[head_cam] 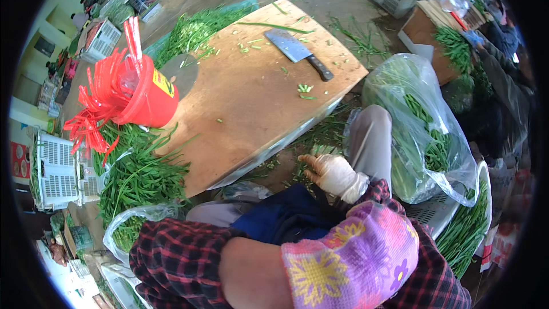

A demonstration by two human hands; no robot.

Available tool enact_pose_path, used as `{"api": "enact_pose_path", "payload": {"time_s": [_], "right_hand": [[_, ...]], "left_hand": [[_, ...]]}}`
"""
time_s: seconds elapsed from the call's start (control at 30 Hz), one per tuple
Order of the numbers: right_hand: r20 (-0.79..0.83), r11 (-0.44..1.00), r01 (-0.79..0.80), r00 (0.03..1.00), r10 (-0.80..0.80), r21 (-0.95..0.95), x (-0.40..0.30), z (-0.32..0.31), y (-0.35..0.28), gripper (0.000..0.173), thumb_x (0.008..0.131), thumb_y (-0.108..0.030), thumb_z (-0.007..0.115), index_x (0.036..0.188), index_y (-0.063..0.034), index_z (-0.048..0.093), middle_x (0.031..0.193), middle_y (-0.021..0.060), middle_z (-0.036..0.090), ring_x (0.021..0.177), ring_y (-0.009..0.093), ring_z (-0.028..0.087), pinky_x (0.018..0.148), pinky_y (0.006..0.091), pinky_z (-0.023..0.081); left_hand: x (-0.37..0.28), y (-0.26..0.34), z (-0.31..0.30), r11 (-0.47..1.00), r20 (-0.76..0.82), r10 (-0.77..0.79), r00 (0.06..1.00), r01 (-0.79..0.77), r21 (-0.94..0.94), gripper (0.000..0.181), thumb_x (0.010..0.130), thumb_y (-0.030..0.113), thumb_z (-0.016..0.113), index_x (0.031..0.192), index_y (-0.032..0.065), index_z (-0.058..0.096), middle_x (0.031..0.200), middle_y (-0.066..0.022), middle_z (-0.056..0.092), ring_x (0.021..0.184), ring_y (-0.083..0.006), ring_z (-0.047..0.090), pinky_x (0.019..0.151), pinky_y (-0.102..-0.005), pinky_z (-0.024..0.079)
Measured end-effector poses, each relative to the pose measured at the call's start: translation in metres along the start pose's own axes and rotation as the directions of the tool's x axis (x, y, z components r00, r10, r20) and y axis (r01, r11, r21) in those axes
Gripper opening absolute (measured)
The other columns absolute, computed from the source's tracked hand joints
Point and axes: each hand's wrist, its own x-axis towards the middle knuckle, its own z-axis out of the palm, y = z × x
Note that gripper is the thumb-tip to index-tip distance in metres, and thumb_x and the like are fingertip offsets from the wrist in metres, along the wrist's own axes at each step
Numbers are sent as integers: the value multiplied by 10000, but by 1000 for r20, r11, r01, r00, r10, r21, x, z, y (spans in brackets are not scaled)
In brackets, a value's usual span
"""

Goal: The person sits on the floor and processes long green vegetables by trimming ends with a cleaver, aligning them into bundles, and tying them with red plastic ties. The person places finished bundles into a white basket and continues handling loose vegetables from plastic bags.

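Note:
My right hand, in a whitish glove with stained fingertips, hangs beside my right knee. Its fingers are loosely bent and apart, with nothing seen in them. My left arm crosses my body to the right in a pink and purple flowered sleeve cover; its hand is out of view. Before me a wooden board bears a cleaver with a dark handle and scattered cut green stalk pieces. Long leafy greens lie at the board's left edge, partly in a clear plastic bag.
A red bucket with red plastic strips stands at the board's left. More greens lie behind it. On my right are a clear bag of greens and a grey crate. A person works at far right.

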Motion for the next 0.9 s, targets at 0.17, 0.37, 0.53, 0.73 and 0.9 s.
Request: {"api": "enact_pose_path", "payload": {"time_s": [0.17, 0.37, 0.53, 0.73, 0.9], "right_hand": [[-292, 1000, 7, 956, -9, -11, -70, -69, -31, 292, 824, -177, 604, 1085, -46, 594, 767, 145, 616, 722, 331, 609, 668, 408, 493], [-792, 806, -569, 563, 237, -163, -187, -124, 47, 651, 681, -153, 753, 1254, -36, 467, 1114, 194, 562, 1072, 376, 509, 949, 432, 409], [-496, 545, -838, 474, 728, -1, -224, -39, 182, 476, 683, -251, 756, 1076, -62, 566, 901, 175, 637, 836, 334, 627, 725, 419, 504], [-318, 921, -388, 877, 360, -25, -183, 34, 112, 111, 779, -138, 588, 824, -37, 595, 644, 153, 594, 628, 338, 613, 576, 427, 494], [-52, 809, -470, 854, 519, 352, -202, -27, 112, 314, 872, -286, 570, 1027, -18, 624, 839, 200, 640, 808, 380, 618, 718, 420, 501]], "left_hand": [[45, 35, -15, 989, 37, 138, 990, -136, -50, 414, 836, 182, 511, 1212, 10, 494, 1066, -145, 600, 878, -269, 626, 697, -356, 517], [101, 45, -1, 930, -73, 112, 991, -130, -343, 419, 837, 200, 534, 1206, 7, 497, 1068, -145, 604, 895, -273, 630, 710, -349, 519], [159, -27, 119, 671, -158, -555, 817, 327, -666, 742, 818, 473, 632, 1329, 17, 346, 1291, -228, 448, 1131, -408, 508, 936, -421, 446], [228, -78, 251, 181, 60, -947, 316, 679, -711, 1294, 594, 654, 744, 1442, 1, 16, 1460, -311, 99, 1340, -453, 225, 1081, -459, 292], [243, -122, 297, -19, 306, -925, 225, 777, -629, 840, 704, 164, 673, 1402, 43, 223, 1018, -240, 622, 901, -402, 613, 831, -391, 495]]}}
